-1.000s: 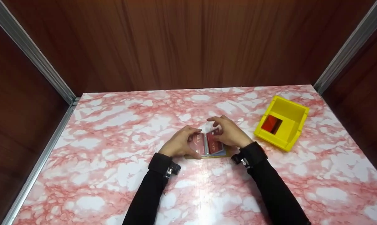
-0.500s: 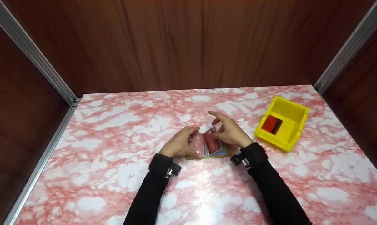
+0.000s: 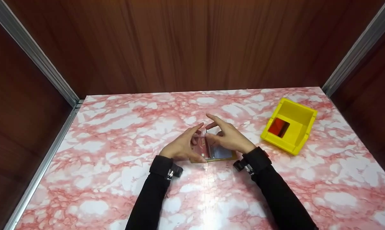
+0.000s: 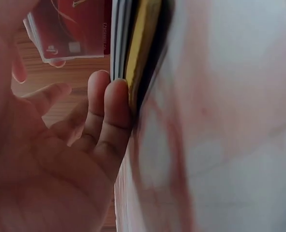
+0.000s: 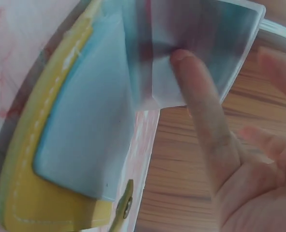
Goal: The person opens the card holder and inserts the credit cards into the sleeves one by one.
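Observation:
A yellow stitched card holder (image 5: pixel 19 188) lies spread open on the table, its cover edge (image 4: pixel 142 43) beside a stack of clear sleeves. A red card with gold lettering (image 3: pixel 200 148) shows on its left side. My left hand (image 3: pixel 181 145) holds that side, thumb at the near corner and two fingertips (image 4: pixel 116 104) against the edge. My right hand (image 3: pixel 229 137) pinches a clear sleeve (image 5: pixel 225 34) that stands up from the middle, with one finger (image 5: pixel 196 82) flat against its face. The right side bares a pale bluish sleeve (image 5: pixel 92 111).
A yellow plastic bin (image 3: pixel 298 127) stands to the right on the pink marbled table (image 3: pixel 116 191), with a red and dark card (image 3: pixel 278 127) inside. Brown wood-grain panels (image 3: pixel 192 44) enclose the back and sides. A snap strap (image 5: pixel 126 205) sticks out from the holder.
My right hand has lifted the red-card sleeve off the right side and swung it leftward until it stands upright, baring the pale sleeve beneath. My left hand stays at the holder's left side.

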{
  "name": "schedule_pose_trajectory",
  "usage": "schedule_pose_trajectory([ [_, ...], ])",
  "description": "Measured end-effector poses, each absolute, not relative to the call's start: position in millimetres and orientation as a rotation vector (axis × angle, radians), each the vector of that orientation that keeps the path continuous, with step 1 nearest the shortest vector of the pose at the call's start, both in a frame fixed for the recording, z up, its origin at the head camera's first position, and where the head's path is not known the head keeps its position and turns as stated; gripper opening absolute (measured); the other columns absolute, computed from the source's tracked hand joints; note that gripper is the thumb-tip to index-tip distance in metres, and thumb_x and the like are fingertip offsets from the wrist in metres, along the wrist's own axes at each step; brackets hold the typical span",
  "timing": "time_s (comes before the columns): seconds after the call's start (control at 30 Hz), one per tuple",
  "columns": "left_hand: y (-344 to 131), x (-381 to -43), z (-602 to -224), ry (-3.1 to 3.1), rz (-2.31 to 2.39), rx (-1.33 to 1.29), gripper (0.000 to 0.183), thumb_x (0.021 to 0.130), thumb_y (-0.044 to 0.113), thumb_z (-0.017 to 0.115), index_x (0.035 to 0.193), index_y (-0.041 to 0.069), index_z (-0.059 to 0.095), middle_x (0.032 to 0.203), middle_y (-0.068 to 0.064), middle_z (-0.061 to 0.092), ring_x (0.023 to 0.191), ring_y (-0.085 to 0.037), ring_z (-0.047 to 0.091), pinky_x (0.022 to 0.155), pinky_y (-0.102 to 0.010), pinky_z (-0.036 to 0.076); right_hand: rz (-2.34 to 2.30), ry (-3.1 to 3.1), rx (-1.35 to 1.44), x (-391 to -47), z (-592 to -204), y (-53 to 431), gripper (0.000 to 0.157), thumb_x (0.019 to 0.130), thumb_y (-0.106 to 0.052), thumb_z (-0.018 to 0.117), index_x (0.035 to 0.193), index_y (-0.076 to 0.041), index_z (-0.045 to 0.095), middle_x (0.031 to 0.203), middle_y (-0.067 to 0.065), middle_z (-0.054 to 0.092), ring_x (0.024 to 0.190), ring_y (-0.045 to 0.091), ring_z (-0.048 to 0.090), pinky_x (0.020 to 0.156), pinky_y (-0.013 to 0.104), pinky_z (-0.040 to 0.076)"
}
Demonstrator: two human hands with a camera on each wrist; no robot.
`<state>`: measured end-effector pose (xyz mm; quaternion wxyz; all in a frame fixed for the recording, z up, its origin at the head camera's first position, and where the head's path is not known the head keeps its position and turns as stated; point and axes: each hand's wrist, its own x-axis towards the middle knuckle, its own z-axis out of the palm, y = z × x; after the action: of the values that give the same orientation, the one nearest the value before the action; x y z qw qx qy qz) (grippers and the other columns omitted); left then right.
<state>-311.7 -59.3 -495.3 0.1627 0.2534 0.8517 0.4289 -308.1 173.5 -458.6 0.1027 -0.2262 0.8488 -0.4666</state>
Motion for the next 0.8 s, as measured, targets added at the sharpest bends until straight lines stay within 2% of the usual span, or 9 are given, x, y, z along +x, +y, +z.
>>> schedule_pose_trajectory([
  [0.07,-60.2,-312.3,-495.7,2.436,1.221,0.758,0.132,0.063,0.025,0.102,0.167,0.025,0.020,0.150,-0.003,0.051,0.113,-0.022,0.055,0.097,-0.039,0.050,-1.414,2.482,-0.673,-308.5,-459.0,174.3,0.076,0.102,-0.017,0.067,0.166,-0.023,0.026,0.138,0.021,0.063,0.088,0.028,0.077,0.079,0.042,0.063],
  [0.17,-61.1,-313.3,-496.2,2.523,1.138,0.832,0.127,0.062,0.024,0.102,0.165,0.024,0.028,0.148,-0.002,0.057,0.125,-0.023,0.055,0.107,-0.041,0.047,-1.413,2.502,-0.713,-309.1,-459.9,175.3,0.078,0.098,-0.012,0.071,0.165,-0.021,0.030,0.134,0.019,0.067,0.090,0.028,0.076,0.082,0.041,0.062],
  [0.27,-61.4,-313.7,-496.7,2.642,1.006,0.877,0.126,0.059,0.031,0.103,0.164,0.025,0.032,0.153,-0.001,0.053,0.143,-0.023,0.045,0.121,-0.042,0.034,-1.384,2.557,-0.769,-309.6,-462.9,174.7,0.082,0.091,-0.011,0.080,0.161,-0.018,0.038,0.125,0.015,0.071,0.087,0.025,0.075,0.083,0.037,0.061],
  [0.33,-61.7,-313.7,-497.0,2.680,0.959,0.879,0.129,0.058,0.037,0.103,0.164,0.026,0.030,0.157,0.000,0.049,0.149,-0.023,0.037,0.124,-0.042,0.029,-1.366,2.566,-0.801,-310.0,-465.2,173.2,0.081,0.090,-0.012,0.081,0.160,-0.016,0.041,0.119,0.014,0.073,0.088,0.025,0.075,0.085,0.037,0.061],
  [0.5,-62.8,-313.5,-496.9,2.613,1.016,0.853,0.129,0.057,0.039,0.103,0.163,0.024,0.031,0.154,0.001,0.047,0.144,-0.021,0.040,0.121,-0.041,0.036,-1.183,2.522,-0.879,-308.1,-467.8,169.3,0.077,0.097,-0.014,0.073,0.163,-0.013,0.033,0.116,0.009,0.077,0.103,0.025,0.075,0.095,0.043,0.058],
  [0.67,-63.4,-312.6,-495.4,2.595,0.975,0.851,0.115,0.058,0.039,0.102,0.156,0.023,0.045,0.151,0.005,0.051,0.139,-0.018,0.043,0.117,-0.039,0.039,-0.978,2.529,-0.877,-303.7,-465.5,168.4,0.082,0.101,-0.019,0.067,0.167,-0.020,0.018,0.123,0.001,0.076,0.122,0.024,0.068,0.111,0.049,0.047],
  [0.8,-62.6,-312.0,-495.0,2.632,0.919,0.888,0.104,0.061,0.039,0.101,0.151,0.018,0.053,0.148,0.002,0.055,0.134,-0.020,0.047,0.114,-0.039,0.042,-0.936,2.503,-0.887,-301.6,-463.7,168.7,0.082,0.101,-0.017,0.066,0.168,-0.021,0.018,0.129,0.001,0.073,0.129,0.024,0.064,0.114,0.051,0.045],
])
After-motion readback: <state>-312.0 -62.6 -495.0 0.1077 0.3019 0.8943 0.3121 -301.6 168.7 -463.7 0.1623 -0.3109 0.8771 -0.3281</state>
